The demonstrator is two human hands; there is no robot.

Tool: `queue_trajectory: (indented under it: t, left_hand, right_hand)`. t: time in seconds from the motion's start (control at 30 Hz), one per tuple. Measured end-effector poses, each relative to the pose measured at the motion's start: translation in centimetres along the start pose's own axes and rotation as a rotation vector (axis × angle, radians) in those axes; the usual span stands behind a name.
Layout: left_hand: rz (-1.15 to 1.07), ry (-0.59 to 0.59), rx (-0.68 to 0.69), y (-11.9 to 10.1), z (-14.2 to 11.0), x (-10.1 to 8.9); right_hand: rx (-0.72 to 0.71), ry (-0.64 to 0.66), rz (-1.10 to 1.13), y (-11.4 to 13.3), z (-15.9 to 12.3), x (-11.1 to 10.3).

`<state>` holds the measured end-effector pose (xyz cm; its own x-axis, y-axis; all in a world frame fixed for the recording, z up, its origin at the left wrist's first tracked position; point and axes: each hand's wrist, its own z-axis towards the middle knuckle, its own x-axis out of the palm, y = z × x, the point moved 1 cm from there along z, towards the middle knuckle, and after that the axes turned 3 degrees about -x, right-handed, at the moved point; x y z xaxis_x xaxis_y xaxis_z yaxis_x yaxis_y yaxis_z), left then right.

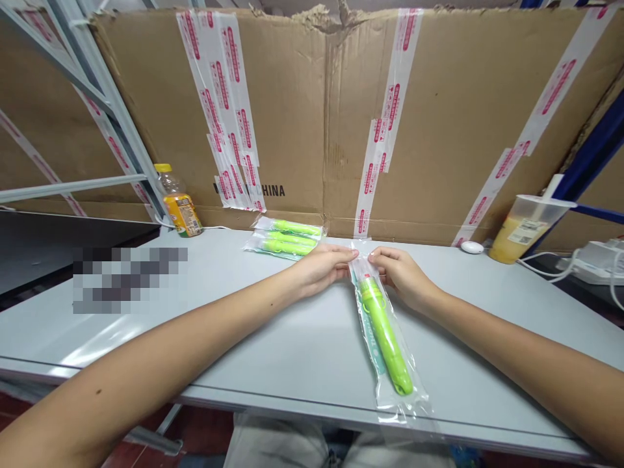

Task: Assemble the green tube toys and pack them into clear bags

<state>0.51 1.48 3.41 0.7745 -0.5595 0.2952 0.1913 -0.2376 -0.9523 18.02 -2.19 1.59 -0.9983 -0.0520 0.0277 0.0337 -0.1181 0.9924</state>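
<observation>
You are pinching the far end of a clear bag [390, 364] holding a green tube [386, 335] between your left hand [322, 268] and right hand [400, 273], while finished packs [287, 237] are lying stacked beyond, near the cardboard [439, 130].

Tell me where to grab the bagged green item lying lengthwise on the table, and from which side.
Grip the clear bag at its flat far end, from above, where the left hand and right hand pinch it. The film there lies flat beyond the green item, so fingers can close on it.
</observation>
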Motion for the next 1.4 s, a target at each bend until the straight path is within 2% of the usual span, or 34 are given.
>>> queue_trajectory:
  t: [0.1, 0.3, 0.57, 0.83, 1.13, 1.27, 1.4]
  left_hand:
    - [0.004, -0.012, -0.031, 0.28, 0.2, -0.26]
    - [-0.032, -0.146, -0.012, 0.59, 0.41, -0.46]
    - [-0.008, -0.2, 0.013, 0.33, 0.5, -0.57]
    - [0.036, -0.145, 0.017, 0.23, 0.31, -0.43]
    - [0.073, -0.219, 0.048, -0.05, 0.39, -0.53]
    - [0.111, -0.201, 0.11, 0.12, 0.74, -0.8]
    - [0.197, -0.185, 0.226, 0.13, 1.01, -1.07]
  right_hand:
    - [-0.002, -0.038, 0.015, -0.24, -0.01, 0.05]
    - [0.06, -0.028, 0.041, -0.33, 0.03, 0.16]
    - [0.058, -0.044, 0.043, -0.23, 0.02, -0.1]
    - [-0.01, 0.0, 0.124, 0.06, 0.11, 0.06]
    - [0.026, -0.091, 0.152, 0.02, -0.05, 0.07]
    - [-0.007, -0.151, 0.168, 0.03, -0.14, 0.05]
    - [-0.057, -0.158, 0.182, 0.23, -0.17, 0.03]
